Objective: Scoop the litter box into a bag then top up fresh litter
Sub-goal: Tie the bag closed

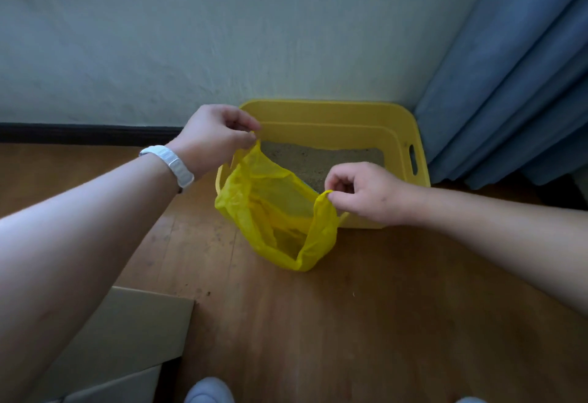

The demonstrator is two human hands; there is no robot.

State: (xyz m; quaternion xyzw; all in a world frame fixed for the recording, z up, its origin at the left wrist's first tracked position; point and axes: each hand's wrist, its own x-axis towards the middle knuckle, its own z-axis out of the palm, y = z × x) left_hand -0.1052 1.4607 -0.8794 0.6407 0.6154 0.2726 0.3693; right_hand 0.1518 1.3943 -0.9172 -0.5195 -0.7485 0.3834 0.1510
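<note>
Head view, only one.

- Left hand [216, 135], centre-left of frame: thumb and fingers curled, pinching the bag [273, 212] rim at its top-left corner. White wristband [171, 164] on that wrist.
- Right hand [362, 191], centre-right: fingers curled, pinching the bag's other rim loop.
- Bag: thin yellow plastic, translucent, mouth stretched open between the two hands and facing up. It hangs in front of the box [334, 116], overlapping the box's near-left corner. Bottom sags toward the floor [381, 307]; can't tell if it touches.
- Box: yellow tub, centre of frame, back wall against the wall [191, 37], right side just beside the blue curtain [509, 84]. Handle slot [412, 159] in its right wall. Grey-brown litter [318, 161] covers the bottom, level, well below the rim.
- Can't make out any contents in the bag; folds show through the plastic.
- Floor: wood planks, a few dark specks left of the bag.
- Carton [127, 339], lower left, partly behind the left forearm.
- Shoe tip [208, 390] at bottom edge, centre.
- Dark baseboard [79, 132] along the wall, left side.
</note>
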